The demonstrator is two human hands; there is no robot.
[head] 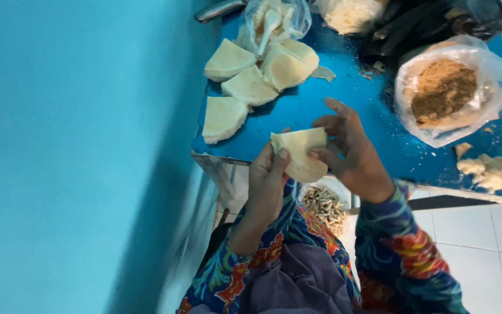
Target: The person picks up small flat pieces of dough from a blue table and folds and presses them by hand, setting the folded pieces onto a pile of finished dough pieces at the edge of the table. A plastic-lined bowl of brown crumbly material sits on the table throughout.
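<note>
Head view, hands (312, 163) pinching folded dough piece (300, 152), filling hidden

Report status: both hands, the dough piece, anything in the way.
Left hand and right hand both pinching the folded dough piece, held above the blue table edge. Folded pieces lie beyond. Nothing between the hands.

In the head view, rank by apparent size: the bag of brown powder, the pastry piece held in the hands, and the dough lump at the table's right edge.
1. Bag of brown powder, clearly largest.
2. Pastry piece, held by the left hand and right hand.
3. Dough lump.
The last two look close, and the pastry sits nearer the camera, so that order is unsure.
</note>
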